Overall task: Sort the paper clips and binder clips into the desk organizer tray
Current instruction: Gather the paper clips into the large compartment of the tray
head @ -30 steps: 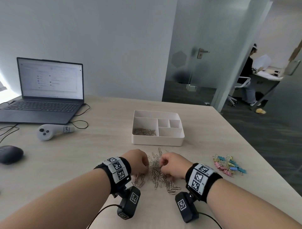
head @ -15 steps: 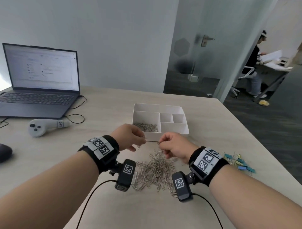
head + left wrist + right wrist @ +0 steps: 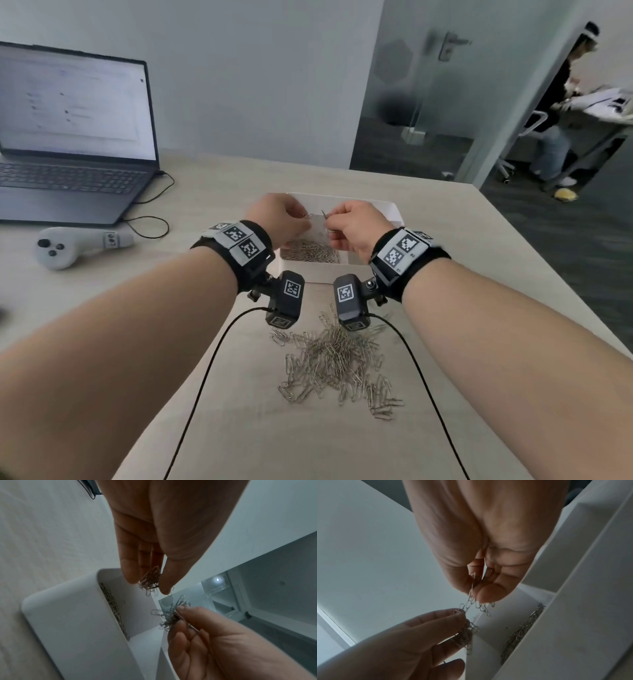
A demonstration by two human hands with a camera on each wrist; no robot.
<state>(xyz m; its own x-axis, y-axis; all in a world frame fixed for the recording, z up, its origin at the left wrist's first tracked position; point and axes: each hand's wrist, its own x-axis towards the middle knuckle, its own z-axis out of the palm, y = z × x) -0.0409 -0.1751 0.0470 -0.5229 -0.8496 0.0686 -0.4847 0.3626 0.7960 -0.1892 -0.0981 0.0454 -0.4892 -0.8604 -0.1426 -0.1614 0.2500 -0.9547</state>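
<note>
A white organizer tray (image 3: pixel 390 210) sits mid-table, its large near-left compartment holding silver paper clips (image 3: pixel 313 255). Both my hands hover over that compartment. My left hand (image 3: pixel 284 216) pinches a small bunch of paper clips (image 3: pixel 150 580) between thumb and fingertips. My right hand (image 3: pixel 349 222) pinches another bunch (image 3: pixel 477 603), and the two bunches hang close together. In the left wrist view the right hand's bunch (image 3: pixel 171 612) dangles above the tray wall (image 3: pixel 72 615). A loose pile of paper clips (image 3: pixel 337 359) lies on the table nearer me. The binder clips are out of view.
An open laptop (image 3: pixel 68 137) stands at the back left with a cable trailing. A grey controller (image 3: pixel 73 245) lies left of the tray. The table's right edge (image 3: pixel 534 260) runs close by. A person sits at a desk beyond the glass door (image 3: pixel 561 113).
Both hands lifted from the loose pile, each pinching clips, and moved forward to above the tray's large compartment. The camera tilted down and the binder clips left the picture.
</note>
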